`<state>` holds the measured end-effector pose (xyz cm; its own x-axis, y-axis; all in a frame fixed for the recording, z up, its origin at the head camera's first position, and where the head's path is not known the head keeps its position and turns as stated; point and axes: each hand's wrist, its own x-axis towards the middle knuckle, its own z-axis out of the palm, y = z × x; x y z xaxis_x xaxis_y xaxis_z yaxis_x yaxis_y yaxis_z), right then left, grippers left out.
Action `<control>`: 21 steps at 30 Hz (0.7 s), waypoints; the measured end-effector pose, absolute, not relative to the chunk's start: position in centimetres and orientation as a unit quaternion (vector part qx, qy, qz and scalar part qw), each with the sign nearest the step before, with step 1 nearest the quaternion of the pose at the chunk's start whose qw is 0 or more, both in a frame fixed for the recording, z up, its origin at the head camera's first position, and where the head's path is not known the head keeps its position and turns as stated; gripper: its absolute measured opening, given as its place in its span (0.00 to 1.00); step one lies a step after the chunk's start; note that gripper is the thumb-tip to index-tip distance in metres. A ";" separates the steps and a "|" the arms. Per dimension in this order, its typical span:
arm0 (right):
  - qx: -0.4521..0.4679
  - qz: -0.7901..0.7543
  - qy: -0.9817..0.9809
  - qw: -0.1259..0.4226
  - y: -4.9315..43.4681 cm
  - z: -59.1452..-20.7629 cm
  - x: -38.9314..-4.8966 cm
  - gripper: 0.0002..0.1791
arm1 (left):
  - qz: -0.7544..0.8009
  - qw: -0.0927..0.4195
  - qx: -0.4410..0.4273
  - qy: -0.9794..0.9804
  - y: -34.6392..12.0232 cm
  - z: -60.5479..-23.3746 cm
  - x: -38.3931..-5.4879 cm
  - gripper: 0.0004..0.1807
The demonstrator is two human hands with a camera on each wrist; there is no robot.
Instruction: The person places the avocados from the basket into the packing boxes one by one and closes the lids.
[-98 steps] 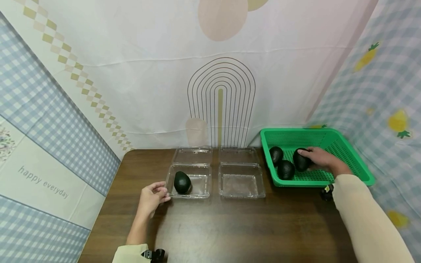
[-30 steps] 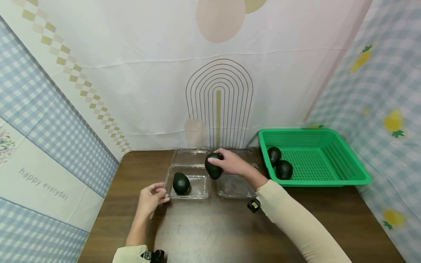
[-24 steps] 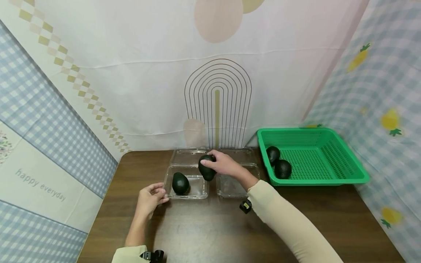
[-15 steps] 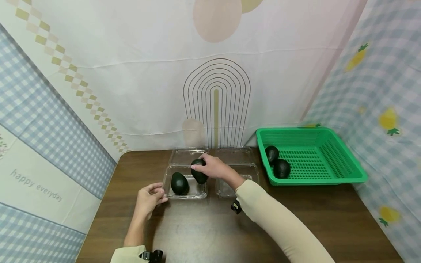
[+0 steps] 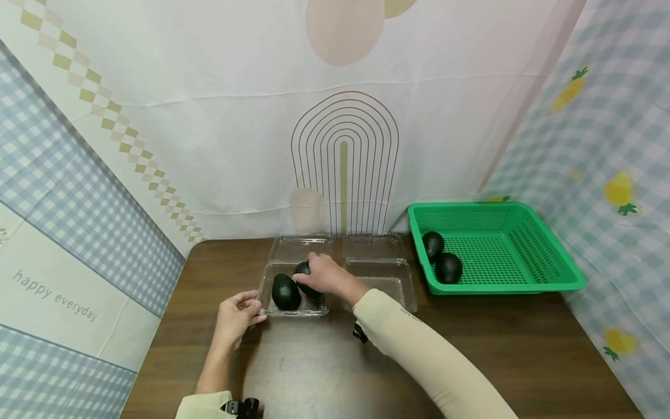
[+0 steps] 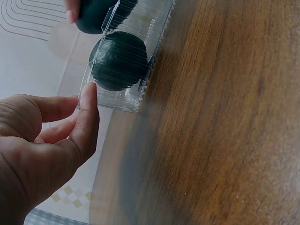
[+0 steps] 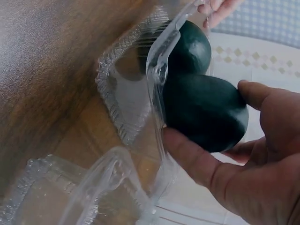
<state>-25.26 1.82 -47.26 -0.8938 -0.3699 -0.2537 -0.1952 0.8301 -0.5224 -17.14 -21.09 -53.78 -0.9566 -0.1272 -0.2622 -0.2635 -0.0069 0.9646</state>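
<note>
Left hand is pinching the left rim of the left clear container, thumb and fingers at the plastic edge. Right hand is gripping a dark avocado, thumb on one side, fingers on the other. That avocado is sitting within the right part of the left container, close beside a second avocado; can't tell if the base is taking its weight. Lid of that container is standing open at the back. Right clear container is sitting just beside it, lid open too. Further right, a green basket is holding two more avocados at its left end. All of it is resting on a brown wood-grain table; patterned cloth is hanging behind.
</note>
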 end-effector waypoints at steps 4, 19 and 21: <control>-0.137 -0.212 0.952 0.175 0.7 -47.3 -24.9 0.39 | 0.694 0.048 -0.138 0.705 -21.1 -53.8 -17.2 0.22; -0.135 -0.120 0.972 0.153 -1.4 -49.3 -24.4 0.37 | 0.696 0.045 -0.136 0.704 -20.9 -53.8 -17.1 0.23; -0.137 -0.117 0.973 0.147 -1.4 -49.5 -24.4 0.36 | 0.697 0.044 -0.134 0.703 -20.8 -53.8 -17.1 0.23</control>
<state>-24.44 -1.40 -49.48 -0.9195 -0.3006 -0.2533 -0.2322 0.9353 -0.2670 -17.08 -20.83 -53.78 -0.9601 -0.1280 -0.2486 -0.2496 -0.0082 0.9683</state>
